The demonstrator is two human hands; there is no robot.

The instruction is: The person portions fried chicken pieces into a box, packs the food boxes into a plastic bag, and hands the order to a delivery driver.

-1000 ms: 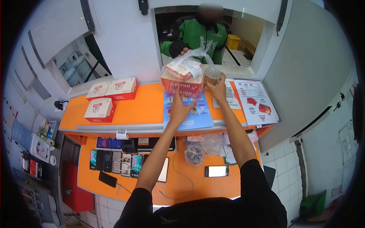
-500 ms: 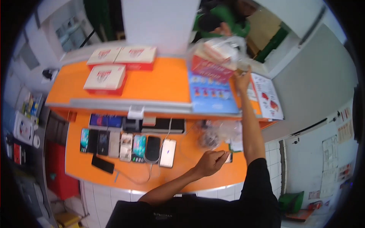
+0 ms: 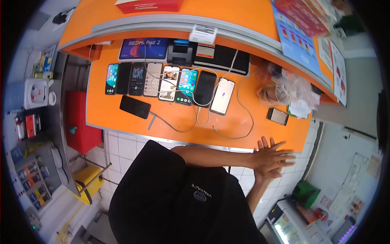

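Note:
My left hand (image 3: pixel 273 157) lies over my right hand (image 3: pixel 268 174), palms together, near the desk's front right edge. The fingers of both are spread and nothing shows in them. Nearest to them on the orange desk (image 3: pixel 170 122) is a small phone (image 3: pixel 278 116). Farther left a white-screen phone (image 3: pixel 222 96) ends a row of several phones, with charging cables across them. A dark phone (image 3: pixel 135 107) lies in front of the row. Clear plastic bags (image 3: pixel 280 87) sit at the desk's right.
Above the desk, the orange shelf (image 3: pixel 227 12) holds a red box (image 3: pixel 148 5), a blue leaflet (image 3: pixel 298 44) and a bagged red box (image 3: pixel 302 16). A tablet box (image 3: pixel 143 49) and a black printer (image 3: pixel 180 53) stand beneath it. A red bin (image 3: pixel 83 122) is at left.
The view has swung down and right. My right hand has let go of the cup beside the bagged boxes and come back to my left hand. The person in green is no longer clearly visible.

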